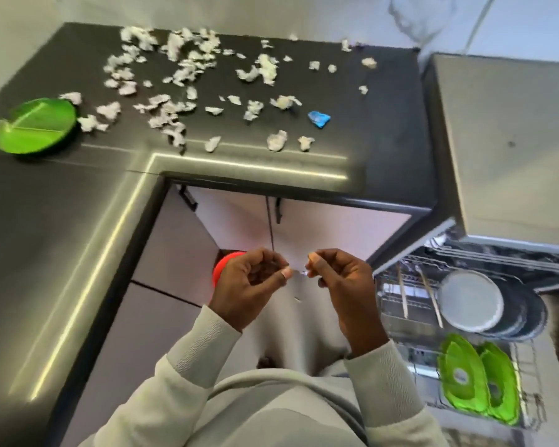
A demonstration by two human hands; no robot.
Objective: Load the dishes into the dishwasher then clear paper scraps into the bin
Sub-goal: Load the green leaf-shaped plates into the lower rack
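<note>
Standing in the dishwasher rack [400, 304]: two green plates [480, 387], grey plates [471, 301]. Your left hand [249, 285] and right hand [342, 282] pinch one paper scrap [299, 272].

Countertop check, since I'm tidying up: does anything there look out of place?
Yes. White paper scraps lie strewn across the dark countertop, with one blue scrap among them. A green plate sits at its left edge, not yet in the dishwasher rack.

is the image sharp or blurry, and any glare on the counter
Head view: motion blur smears the green plate and paper scraps; bright strip glare runs along the counter edge; wide-angle distortion bends the dishwasher rack.
</note>
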